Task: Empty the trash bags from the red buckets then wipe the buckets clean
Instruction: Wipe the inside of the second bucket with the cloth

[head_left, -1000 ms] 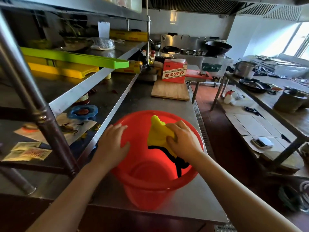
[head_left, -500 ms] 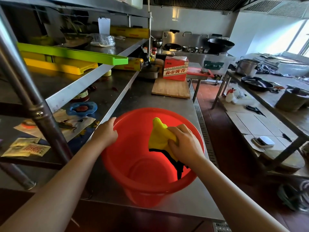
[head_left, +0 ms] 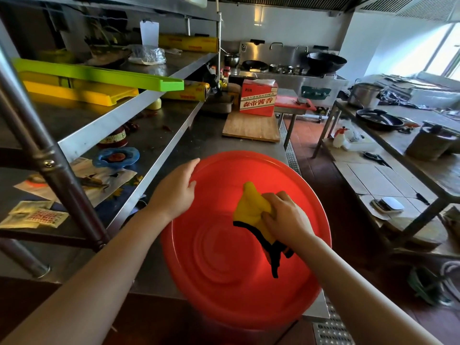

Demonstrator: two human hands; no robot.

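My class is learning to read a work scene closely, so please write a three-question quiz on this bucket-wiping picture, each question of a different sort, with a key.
1. True or false: a trash bag still lines the red bucket.
2. Multiple choice: the right hand grips A) a green sponge, B) a yellow cloth, C) a brush.
3. Fill in: the left hand holds the bucket by its ____.

Key
1. False: the inside shows bare red plastic.
2. B: its fingers curl round the cloth, inside the bucket.
3. Rim, on the side near the steel shelf.
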